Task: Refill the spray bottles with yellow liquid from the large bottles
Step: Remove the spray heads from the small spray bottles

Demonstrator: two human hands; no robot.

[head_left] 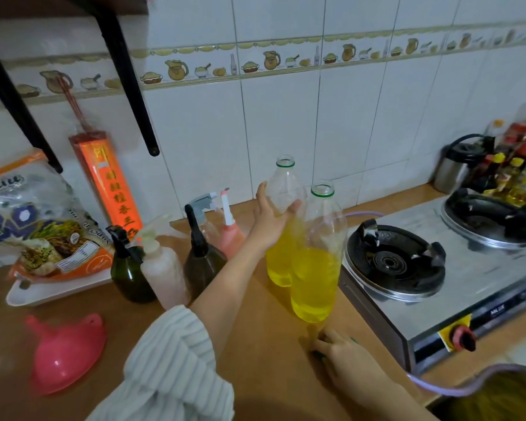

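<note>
Your left hand (274, 214) grips the far uncapped clear plastic bottle of yellow liquid (281, 226) beside the steel gas stove (438, 287); your right hand (343, 357) curls over something green, and no pouring has started.

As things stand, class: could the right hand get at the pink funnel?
Probably not directly. The right hand rests by the near bottle; the funnel lies far left, and the left arm, whose hand grips the far bottle, crosses between.
</note>
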